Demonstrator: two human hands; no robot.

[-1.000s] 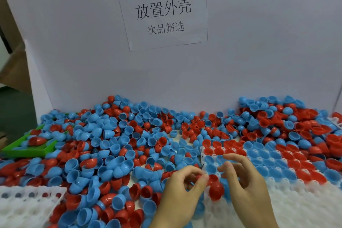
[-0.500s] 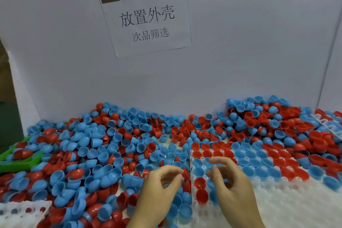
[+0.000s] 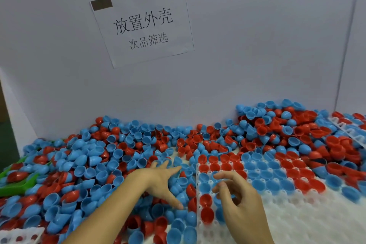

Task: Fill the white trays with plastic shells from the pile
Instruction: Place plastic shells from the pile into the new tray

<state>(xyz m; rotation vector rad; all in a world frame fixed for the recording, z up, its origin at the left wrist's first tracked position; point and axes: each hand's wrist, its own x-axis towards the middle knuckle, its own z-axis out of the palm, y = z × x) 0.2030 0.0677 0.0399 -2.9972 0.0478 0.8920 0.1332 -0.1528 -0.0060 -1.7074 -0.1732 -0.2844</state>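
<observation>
- Hundreds of red and blue plastic shells form a pile (image 3: 122, 156) across the table, from the far wall toward the near edge.
- Left hand (image 3: 160, 182) lies on the pile left of the main white tray (image 3: 297, 222), fingers spread wide, holding nothing that shows.
- Right hand (image 3: 237, 202) hovers over the tray's near-left pockets, fingers loosely curled; whether it holds a shell I cannot tell.
- Far rows of that tray carry seated red and blue shells; its near-right pockets are bare.
- Another white tray (image 3: 21, 235) shows at the near-left corner, a green tray (image 3: 11, 188) at far left, a paper sign (image 3: 142, 24) on the wall.
</observation>
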